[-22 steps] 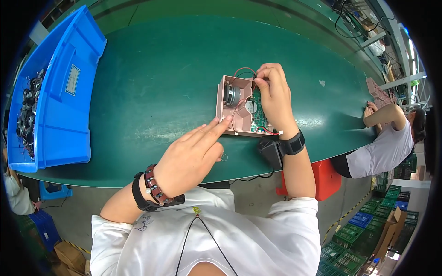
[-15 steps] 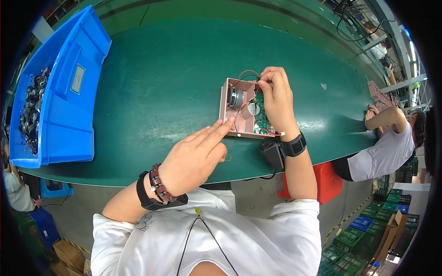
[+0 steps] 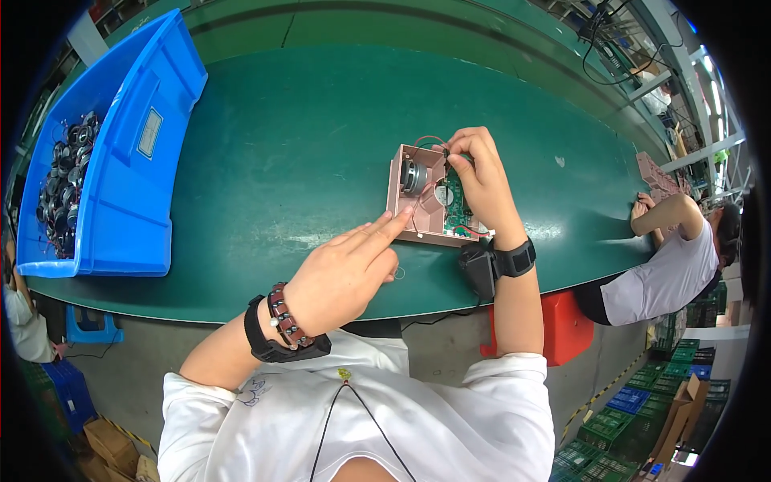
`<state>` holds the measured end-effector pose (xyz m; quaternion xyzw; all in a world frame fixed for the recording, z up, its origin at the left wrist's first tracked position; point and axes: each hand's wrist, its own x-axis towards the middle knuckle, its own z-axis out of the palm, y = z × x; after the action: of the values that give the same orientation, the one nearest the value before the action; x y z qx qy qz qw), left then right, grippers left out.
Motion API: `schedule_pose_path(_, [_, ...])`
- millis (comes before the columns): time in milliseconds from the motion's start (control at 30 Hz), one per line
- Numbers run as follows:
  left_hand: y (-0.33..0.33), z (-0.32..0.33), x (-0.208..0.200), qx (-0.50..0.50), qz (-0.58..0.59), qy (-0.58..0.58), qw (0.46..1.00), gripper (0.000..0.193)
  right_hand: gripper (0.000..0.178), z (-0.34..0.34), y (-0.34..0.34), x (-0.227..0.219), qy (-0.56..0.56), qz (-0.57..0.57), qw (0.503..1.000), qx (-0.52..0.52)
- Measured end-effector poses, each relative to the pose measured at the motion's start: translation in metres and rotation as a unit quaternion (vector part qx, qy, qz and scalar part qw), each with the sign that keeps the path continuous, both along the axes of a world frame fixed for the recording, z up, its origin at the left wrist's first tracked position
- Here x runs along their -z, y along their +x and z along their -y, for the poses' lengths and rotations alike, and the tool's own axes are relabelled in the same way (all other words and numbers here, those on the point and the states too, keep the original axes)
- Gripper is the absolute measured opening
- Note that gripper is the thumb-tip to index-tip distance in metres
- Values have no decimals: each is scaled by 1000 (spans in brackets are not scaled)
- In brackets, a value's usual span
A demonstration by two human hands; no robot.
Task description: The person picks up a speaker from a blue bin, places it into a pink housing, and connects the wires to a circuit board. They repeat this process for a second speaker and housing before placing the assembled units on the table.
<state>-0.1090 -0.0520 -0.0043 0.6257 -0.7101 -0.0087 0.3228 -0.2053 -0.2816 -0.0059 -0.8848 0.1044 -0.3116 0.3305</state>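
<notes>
A shallow pink plastic case (image 3: 393, 193) lies with its inside facing up on the green table. It holds a round speaker (image 3: 414, 175) at its left and a green circuit board (image 3: 456, 210) at its right. My left hand (image 3: 341, 269) has its index and middle fingers stretched out, their tips resting at the case's near left part; its other fingers are curled. At the case's far edge, my right hand (image 3: 479, 173) pinches the end of the red and black wires (image 3: 430, 138), which loop over the edge. The exact end between the fingertips is hard to see.
A large blue bin (image 3: 132, 185) full of small speakers with wires stands at the left on the green table (image 3: 289, 145). Another person (image 3: 666, 257) works at the far right beside pink cases (image 3: 658, 173). A red stool (image 3: 566, 325) stands below the table's edge.
The whole view has shifted slightly. Both hands keep almost the same place on the case, with the right fingertips still pinching at its far edge.
</notes>
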Motion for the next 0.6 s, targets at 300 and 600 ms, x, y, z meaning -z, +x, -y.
schedule_pose_path(300, [0, 1, -3, -3, -26, 30, 999, 17, 11, 2, -1, -5, 30, -14, 999, -23])
schedule_pose_path(600, [2, 1, -3, 4, -28, 50, 998, 16, 13, 1, 1, -1, 74, 42, 996, -3])
